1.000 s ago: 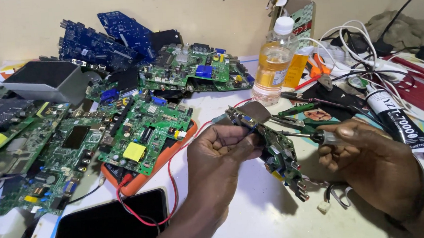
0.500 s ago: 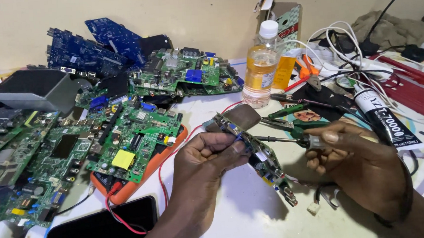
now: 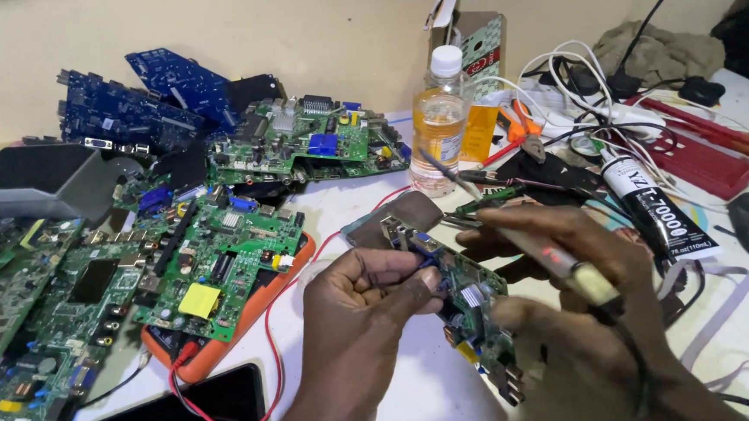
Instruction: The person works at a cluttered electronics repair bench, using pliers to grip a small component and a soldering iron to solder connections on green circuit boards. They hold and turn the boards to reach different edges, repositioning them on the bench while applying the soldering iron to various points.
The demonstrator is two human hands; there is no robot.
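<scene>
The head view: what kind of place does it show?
Most likely an electronics repair bench. Green circuit boards lie piled on the white table, the left hand holds a small circuit board, and the right hand holds a soldering iron over it.

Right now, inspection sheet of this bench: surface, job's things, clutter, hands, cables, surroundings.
Surface: white table, crowded.
Job's things: small green circuit board held up; soldering iron, tip pointing away from the board.
Clutter: piled green boards, blue boards, orange meter, bottle, glue tube, phone.
Hands: left hand grips the board; right hand grips the iron.
Cables: red lead, white cables.
Surroundings: beige wall.
</scene>
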